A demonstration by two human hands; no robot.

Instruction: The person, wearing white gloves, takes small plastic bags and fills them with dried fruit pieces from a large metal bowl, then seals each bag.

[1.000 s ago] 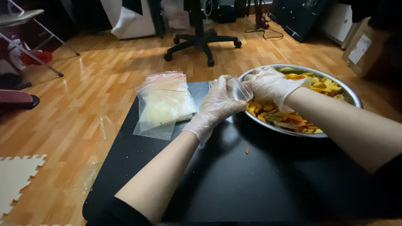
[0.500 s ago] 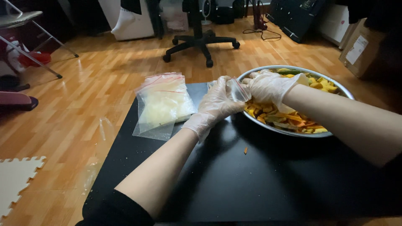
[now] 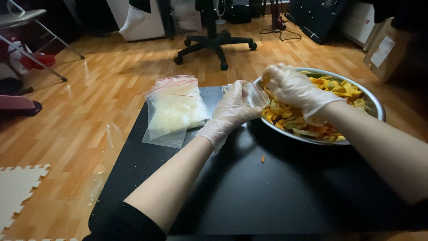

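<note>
At the metal bowl's near rim, small clear bag (image 3: 255, 93) pinched between my left hand (image 3: 232, 109) fingers | right hand (image 3: 292, 87) fingers closed at bag mouth, over the bowl (image 3: 374, 105) of yellow fruit pieces (image 3: 332, 89) | stack of bags (image 3: 174, 109) left on black counter (image 3: 267, 192)

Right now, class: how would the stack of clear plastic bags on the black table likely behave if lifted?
The stack of clear plastic bags looks thin and creased, so probably floppy and light. Its glossy film suggests the bags may slide apart. It overhangs the black table, so a push might tip it off.
</note>
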